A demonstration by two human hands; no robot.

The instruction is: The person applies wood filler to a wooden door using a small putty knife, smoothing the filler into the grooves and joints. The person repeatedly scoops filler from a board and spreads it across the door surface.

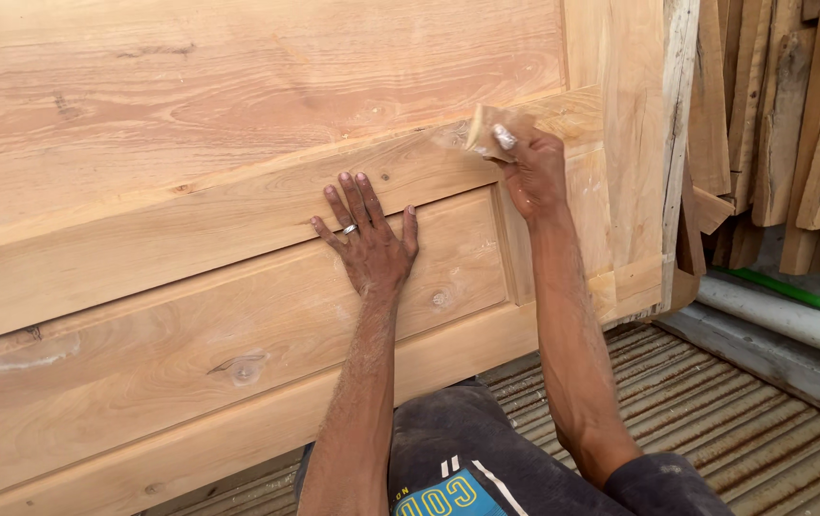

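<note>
A large unfinished wooden panel door (190, 162) of pale timber stands tilted in front of me and fills most of the view. My left hand (367, 234) lies flat on a recessed panel, fingers spread, with a ring on one finger. My right hand (529, 172) is closed on a folded piece of sandpaper (488, 129), pressed against the raised horizontal rail near the door's right side. Light dust marks the wood around the sandpaper.
Rough planks (792, 124) lean stacked at the right. A grey pipe (792, 320) and a green strip (792, 294) lie beside them. Corrugated metal sheeting (716, 420) covers the ground under my knees.
</note>
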